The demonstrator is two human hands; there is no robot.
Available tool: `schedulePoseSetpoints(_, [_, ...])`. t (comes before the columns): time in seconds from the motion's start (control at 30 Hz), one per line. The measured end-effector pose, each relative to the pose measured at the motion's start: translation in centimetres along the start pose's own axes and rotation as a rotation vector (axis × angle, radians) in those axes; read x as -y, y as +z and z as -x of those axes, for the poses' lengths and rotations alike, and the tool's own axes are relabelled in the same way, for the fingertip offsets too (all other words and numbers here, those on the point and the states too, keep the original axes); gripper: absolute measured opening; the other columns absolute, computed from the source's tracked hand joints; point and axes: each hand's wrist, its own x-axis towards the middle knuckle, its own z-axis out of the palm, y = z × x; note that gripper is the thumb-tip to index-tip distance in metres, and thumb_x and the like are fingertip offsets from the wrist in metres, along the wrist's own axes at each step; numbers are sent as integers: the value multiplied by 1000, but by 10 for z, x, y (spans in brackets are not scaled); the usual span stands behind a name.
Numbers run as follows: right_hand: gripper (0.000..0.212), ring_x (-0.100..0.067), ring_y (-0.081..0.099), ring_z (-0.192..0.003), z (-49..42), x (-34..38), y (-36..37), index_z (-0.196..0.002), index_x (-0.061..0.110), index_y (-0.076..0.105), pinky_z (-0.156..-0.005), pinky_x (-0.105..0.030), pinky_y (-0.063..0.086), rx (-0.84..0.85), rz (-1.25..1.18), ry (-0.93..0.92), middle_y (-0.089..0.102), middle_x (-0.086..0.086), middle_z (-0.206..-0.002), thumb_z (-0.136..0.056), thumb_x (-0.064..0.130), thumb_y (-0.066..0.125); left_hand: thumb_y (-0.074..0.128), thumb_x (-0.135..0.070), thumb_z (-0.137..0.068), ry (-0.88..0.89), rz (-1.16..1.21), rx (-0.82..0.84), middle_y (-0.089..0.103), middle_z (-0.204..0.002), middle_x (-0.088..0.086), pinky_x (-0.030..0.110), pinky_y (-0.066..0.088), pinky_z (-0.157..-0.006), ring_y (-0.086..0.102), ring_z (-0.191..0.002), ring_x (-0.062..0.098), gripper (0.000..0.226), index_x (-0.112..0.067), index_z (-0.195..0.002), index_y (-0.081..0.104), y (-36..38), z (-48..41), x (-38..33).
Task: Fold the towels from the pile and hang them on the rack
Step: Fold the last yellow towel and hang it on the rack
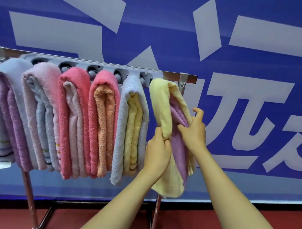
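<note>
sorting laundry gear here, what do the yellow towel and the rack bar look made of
Yellow towel: likely cotton terry, matte and fuzzy, visible looped nap. Rack bar: seems metal, brushed finish, dull sheen along its flat top. Legs: shinier tubes, probably chromed steel.

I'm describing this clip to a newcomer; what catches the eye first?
Folded towels in grey, pink, orange and yellow hang along the rack. At its right end the left hand grips the yellow towel while the right hand touches the purple towel inside it. Behind is a blue banner.
</note>
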Motion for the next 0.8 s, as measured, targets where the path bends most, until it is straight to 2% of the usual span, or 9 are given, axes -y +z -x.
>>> schedulePoseSetpoints(0.1, [64,-23,61,-89,-3,0,-3,-139,16,25,-76,-35,50,11,19,-22,62,-3,-97,-87,10,62,38,-5,-93,-62,-20,53,55,-92,3,32,31,-69,56,-90,31,16,-6,-107,45,6,-5,2])
schedulePoseSetpoints(0.17, [63,-24,61,-90,-4,-1,-2,-138,17,26,-79,-39,52,18,25,-20,61,-1,-97,-87,8,62,38,-5,-93,-98,-83,103,51,-125,13,36,39,-84,52,-115,36,39,-2,-132,36,8,-7,12])
schedulePoseSetpoints(0.2, [63,-25,60,-90,-4,-1,-1,-138,17,27,-80,-41,52,21,28,-18,60,0,-96,-86,8,63,39,-5,-94,-107,-131,141,38,-143,20,40,38,-98,42,-129,38,51,0,-143,24,9,-4,18])
schedulePoseSetpoints(0.27, [64,-25,59,-89,-4,-2,2,-137,17,28,-80,-43,52,24,23,-9,59,1,-96,-85,7,63,41,-6,-96,-115,-168,226,4,-158,21,40,23,-115,17,-145,33,69,2,-150,-2,9,9,23])
schedulePoseSetpoints(0.33, [63,-24,60,-88,-3,-4,6,-137,18,27,-78,-42,53,33,-2,-5,60,0,-94,-86,7,63,42,-9,-97,-105,-130,253,-9,-160,13,38,18,-118,8,-148,27,75,-2,-149,-12,10,24,29])
schedulePoseSetpoints(0.4, [62,-23,61,-88,0,-5,9,-137,18,28,-73,-37,52,52,-35,0,61,-2,-95,-86,7,62,42,-8,-98,-85,-143,225,-11,-159,13,27,4,-119,-1,-148,22,74,-1,-149,-11,10,32,36])
schedulePoseSetpoints(0.5, [62,-21,63,-89,5,-7,12,-135,22,28,-73,-33,53,98,-94,-1,64,-5,-101,-86,10,64,41,-8,-98,-73,-157,187,-13,-159,13,11,-12,-108,-9,-148,20,72,1,-148,-10,11,34,46])
schedulePoseSetpoints(0.63, [64,-14,62,-89,16,-5,11,-136,21,29,-71,-25,51,147,-183,-11,62,2,-101,-86,16,70,42,-7,-98,-13,-127,181,-8,-159,11,11,-9,-109,-6,-148,19,72,0,-148,-8,14,36,53])
schedulePoseSetpoints(0.8, [69,-6,62,-97,31,-6,19,-139,22,29,-81,-26,54,221,-295,-12,61,6,-108,-85,21,72,40,0,-96,-1,-1,130,4,-160,5,13,1,-113,6,-148,15,67,-5,-150,2,11,34,60])
